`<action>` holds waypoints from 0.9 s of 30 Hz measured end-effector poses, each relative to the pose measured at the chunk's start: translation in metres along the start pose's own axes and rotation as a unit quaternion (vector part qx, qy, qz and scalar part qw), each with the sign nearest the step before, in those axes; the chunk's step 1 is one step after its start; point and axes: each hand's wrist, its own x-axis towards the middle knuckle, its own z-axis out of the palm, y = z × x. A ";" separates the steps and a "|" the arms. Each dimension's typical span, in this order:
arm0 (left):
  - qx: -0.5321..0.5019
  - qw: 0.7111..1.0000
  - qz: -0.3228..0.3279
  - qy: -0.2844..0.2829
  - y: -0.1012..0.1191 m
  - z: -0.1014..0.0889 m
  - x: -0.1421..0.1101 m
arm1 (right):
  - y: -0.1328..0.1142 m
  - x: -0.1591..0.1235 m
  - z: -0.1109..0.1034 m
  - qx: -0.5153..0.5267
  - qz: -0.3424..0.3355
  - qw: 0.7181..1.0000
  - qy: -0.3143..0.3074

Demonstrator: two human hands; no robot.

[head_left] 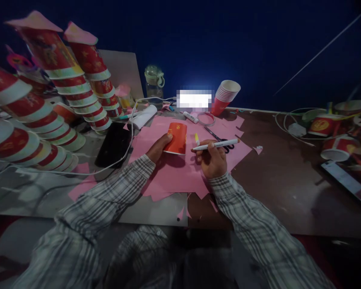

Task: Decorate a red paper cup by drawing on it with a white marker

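Left hand (159, 148) pinches red cup (178, 138); right hand (215, 161) clasps uncapped marker (225, 143), tip just beside cup; cup towers (52, 52) look built; this cup's pen strokes, if any, indiscernible.

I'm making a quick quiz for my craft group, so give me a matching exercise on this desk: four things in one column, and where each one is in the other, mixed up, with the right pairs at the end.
Things
1. Orange-red cup
2. Marker with orange-brown ends
3. Scissors
4. Lidded bottle

Places
A. Lying on the pink paper
B. Standing at the back, near the blue wall
C. In the left hand
D. In the right hand

Right pairs: 1-C, 2-D, 3-A, 4-B
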 end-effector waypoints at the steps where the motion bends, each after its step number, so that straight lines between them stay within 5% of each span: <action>1: 0.003 1.000 0.003 0.003 0.000 0.000 0.000 | 0.000 -0.002 0.000 -0.006 0.002 1.000 -0.009; 27: 0.216 0.969 0.110 -0.035 0.001 -0.003 -0.001 | 0.001 -0.014 0.006 -0.108 -0.028 0.990 -0.083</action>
